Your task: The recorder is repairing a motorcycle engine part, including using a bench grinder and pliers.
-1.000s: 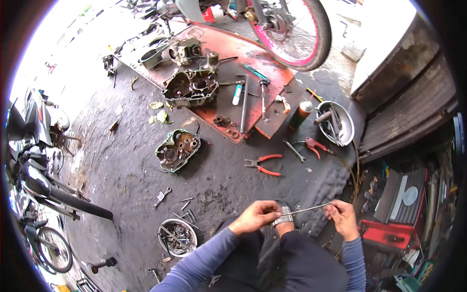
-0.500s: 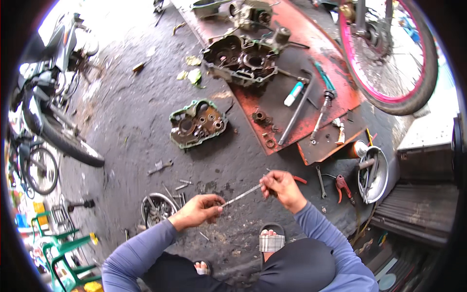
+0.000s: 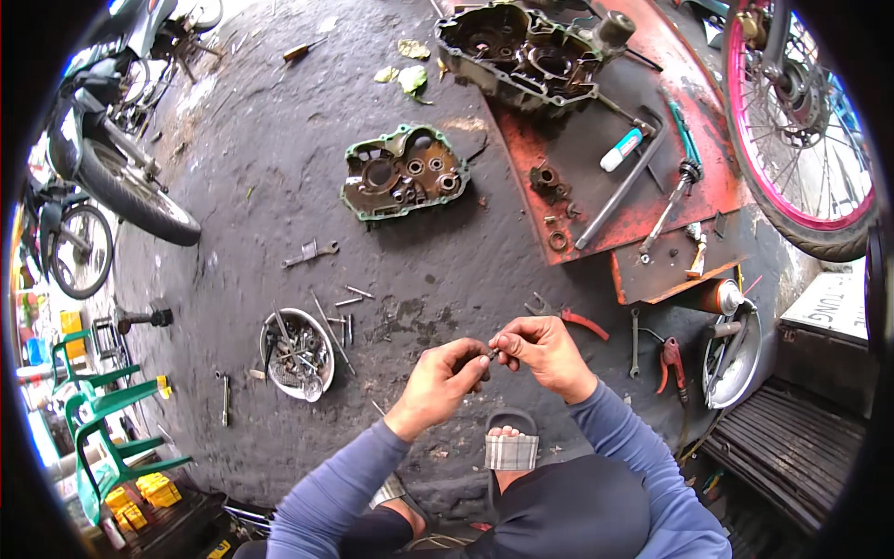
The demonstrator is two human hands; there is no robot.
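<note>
My left hand (image 3: 445, 374) and my right hand (image 3: 543, 356) meet in front of me above the floor, fingertips pinched together. Between them is a small dark piece (image 3: 493, 352), mostly covered by the fingers, so its kind does not show. To the left, a bowl (image 3: 327, 371) full of small metal parts stands on the floor, with several loose bolts (image 3: 349, 301) and a thin rod (image 3: 332, 333) beside it. Pliers with red handles (image 3: 587, 325) lie just beyond my right hand. Farther off rests an engine casing half (image 3: 405, 174) with a greenish rim.
A low red board (image 3: 521, 149) carries a larger engine casing (image 3: 521, 56), a bent bar (image 3: 615, 191) and a white-and-teal tube (image 3: 621, 150). Right of me lie a wrench (image 3: 635, 343) and a white basin (image 3: 751, 359). Motorcycles and green chairs (image 3: 116, 402) line the left.
My hands have come together; the thin silvery strip that stretched between them no longer shows at length. The view has shifted, bringing the whole bowl into sight.
</note>
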